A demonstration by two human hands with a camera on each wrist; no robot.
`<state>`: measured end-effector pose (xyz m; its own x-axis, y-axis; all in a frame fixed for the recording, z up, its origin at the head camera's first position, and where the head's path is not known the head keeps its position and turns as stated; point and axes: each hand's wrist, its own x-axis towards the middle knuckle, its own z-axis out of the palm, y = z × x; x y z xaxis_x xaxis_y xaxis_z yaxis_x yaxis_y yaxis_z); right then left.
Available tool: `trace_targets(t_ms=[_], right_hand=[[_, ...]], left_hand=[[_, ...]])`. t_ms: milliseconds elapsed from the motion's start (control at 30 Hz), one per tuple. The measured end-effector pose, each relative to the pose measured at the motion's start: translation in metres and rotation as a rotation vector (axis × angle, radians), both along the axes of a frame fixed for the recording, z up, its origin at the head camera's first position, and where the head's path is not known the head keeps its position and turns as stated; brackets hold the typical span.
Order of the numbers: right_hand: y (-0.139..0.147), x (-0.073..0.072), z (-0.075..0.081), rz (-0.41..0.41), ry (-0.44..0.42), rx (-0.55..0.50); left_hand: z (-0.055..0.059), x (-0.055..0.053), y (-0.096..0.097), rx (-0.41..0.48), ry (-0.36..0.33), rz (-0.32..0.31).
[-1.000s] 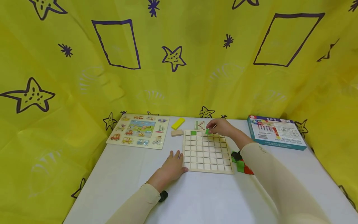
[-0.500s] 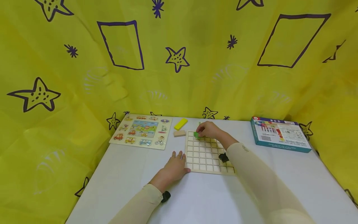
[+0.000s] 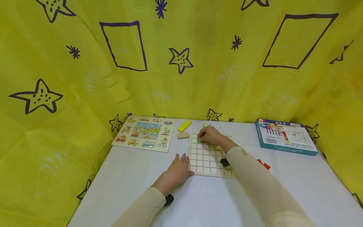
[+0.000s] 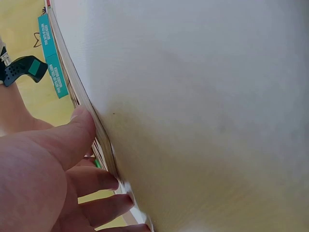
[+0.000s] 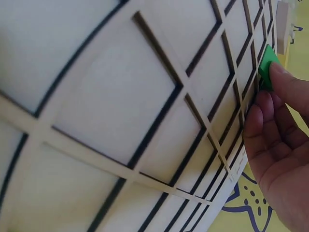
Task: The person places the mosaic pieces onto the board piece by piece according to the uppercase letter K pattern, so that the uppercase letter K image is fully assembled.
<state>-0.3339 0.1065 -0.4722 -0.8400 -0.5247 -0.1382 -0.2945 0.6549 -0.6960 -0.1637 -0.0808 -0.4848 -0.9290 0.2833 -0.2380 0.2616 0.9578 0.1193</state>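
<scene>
My right hand [image 3: 210,135] is over the upper left part of a wooden grid board [image 3: 202,163]. Its thumb and fingers pinch a small green square tile [image 5: 268,66] at the grid cells; in the head view only a bit of green [image 3: 199,141] shows under the fingertips. My left hand [image 3: 178,170] lies at the board's left side with fingers extended. In the left wrist view its thumb [image 4: 79,135] touches the board's edge [image 4: 91,108]. The fingers of the right hand hide part of the board's top row.
Beyond the board lie a yellow block [image 3: 184,126], a plain wood block [image 3: 183,135] and a patterned card [image 3: 206,125]. A picture puzzle [image 3: 144,134] is at left, a flat box [image 3: 286,137] at right. Red pieces [image 3: 266,166] show beside the right sleeve.
My right hand has moved left across the board's top with a green tile, then slightly down. The left hand stays at the board's side. The head view has shifted a little.
</scene>
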Motion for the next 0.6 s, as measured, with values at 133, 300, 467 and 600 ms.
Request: trace_targets(t_ms=[133,300,467,600], right_hand=[[-0.0014,0.0008,-0.0014,-0.014,0.023,0.033],[-0.0026,-0.0011,-0.0037,-0.036,0.02,0.057],[-0.0029,-0.0008,-0.005,-0.046,0.016,0.063],[-0.0036,0.0023,-0.0035,-0.042,0.033,0.069]], left_hand=[[0.0003,0.0002,0.0003,0.005,-0.003,0.006],[-0.0008,-0.0011,0.0009,0.008,-0.013,0.014],[-0.0026,-0.0018,0.0005,0.014,-0.019,0.022],[-0.0023,-0.0019,0.0003,0.024,-0.023,0.022]])
